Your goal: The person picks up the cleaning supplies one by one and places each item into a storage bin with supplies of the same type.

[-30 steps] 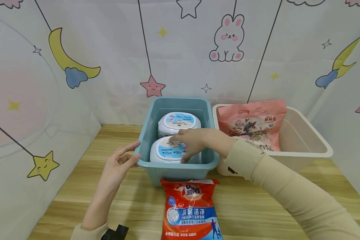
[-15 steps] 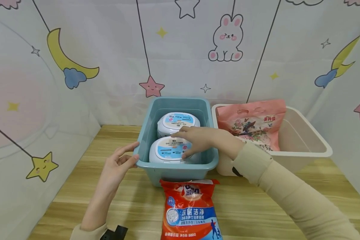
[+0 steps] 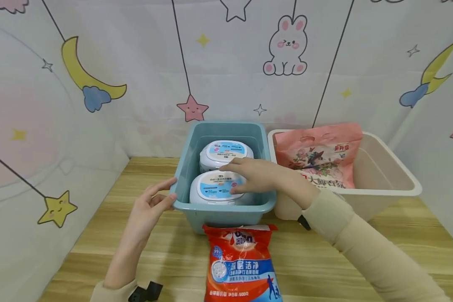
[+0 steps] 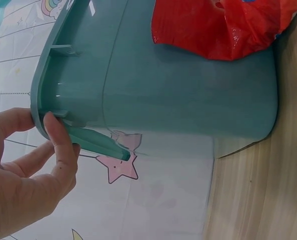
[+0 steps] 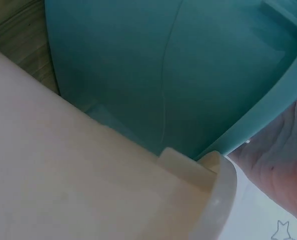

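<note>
A blue-green plastic bin point(image 3: 222, 208) stands on the table with two white oval lidded tubs inside, the front tub point(image 3: 213, 191) and the back tub point(image 3: 224, 150), both with blue labels. My left hand point(image 3: 147, 212) pinches the bin's near left rim; in the left wrist view its thumb and fingers point(image 4: 62, 145) close round that rim. Over the right part of the front tub hovers my right hand point(image 3: 256, 174), fingers extended and spread, partly covering the tub. In the right wrist view only part of the right hand point(image 5: 283, 160) shows, beyond the bin's rim.
A cream bin point(image 3: 385, 192) stands close on the right, holding a pink printed bag point(image 3: 317, 155). A red bag of laundry powder point(image 3: 241, 264) lies at the blue-green bin's near side. A patterned white curtain point(image 3: 226, 75) encloses the wooden table point(image 3: 109, 209).
My right hand has drawn slightly up and to the right over the front tub, its thumb lifting from the tub's near side. My left hand stays on the rim.
</note>
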`<move>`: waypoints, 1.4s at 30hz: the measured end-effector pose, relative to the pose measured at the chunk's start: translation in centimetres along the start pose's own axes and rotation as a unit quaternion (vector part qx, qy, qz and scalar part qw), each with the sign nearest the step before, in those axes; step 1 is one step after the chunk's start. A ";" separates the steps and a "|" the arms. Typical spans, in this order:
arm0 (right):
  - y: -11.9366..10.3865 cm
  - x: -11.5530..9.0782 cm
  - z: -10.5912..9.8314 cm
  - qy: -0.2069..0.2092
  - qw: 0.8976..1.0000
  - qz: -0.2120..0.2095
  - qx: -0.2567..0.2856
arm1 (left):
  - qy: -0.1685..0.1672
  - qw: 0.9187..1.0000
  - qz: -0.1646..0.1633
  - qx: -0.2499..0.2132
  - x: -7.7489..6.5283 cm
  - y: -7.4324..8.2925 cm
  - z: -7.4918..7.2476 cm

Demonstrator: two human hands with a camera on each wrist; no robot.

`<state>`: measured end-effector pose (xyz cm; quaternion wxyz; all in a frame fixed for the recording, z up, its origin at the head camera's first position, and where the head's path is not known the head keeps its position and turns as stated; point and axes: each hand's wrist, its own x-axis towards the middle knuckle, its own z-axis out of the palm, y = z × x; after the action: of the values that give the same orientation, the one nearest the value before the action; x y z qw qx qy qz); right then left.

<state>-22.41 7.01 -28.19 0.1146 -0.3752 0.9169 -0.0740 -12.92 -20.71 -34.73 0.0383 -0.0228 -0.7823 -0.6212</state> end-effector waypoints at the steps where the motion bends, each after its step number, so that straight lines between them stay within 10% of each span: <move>1: 0.1 -0.2 0.1 0.008 1.000 0.000 0.002 | -0.001 1.000 0.000 0.001 0.1 0.0 0.1; 19: 1.7 -3.7 1.4 0.131 0.991 0.004 0.033 | 0.019 0.999 0.011 0.050 0.0 0.5 0.4; 42: 1.9 -7.9 4.3 0.306 0.952 -0.031 0.000 | 0.053 0.988 0.063 0.134 -1.8 1.4 0.2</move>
<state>-17.05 13.69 -31.48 -0.1732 -0.3628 0.8959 -0.1890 -11.02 -20.13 -33.59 0.1212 -0.0340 -0.8526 -0.5072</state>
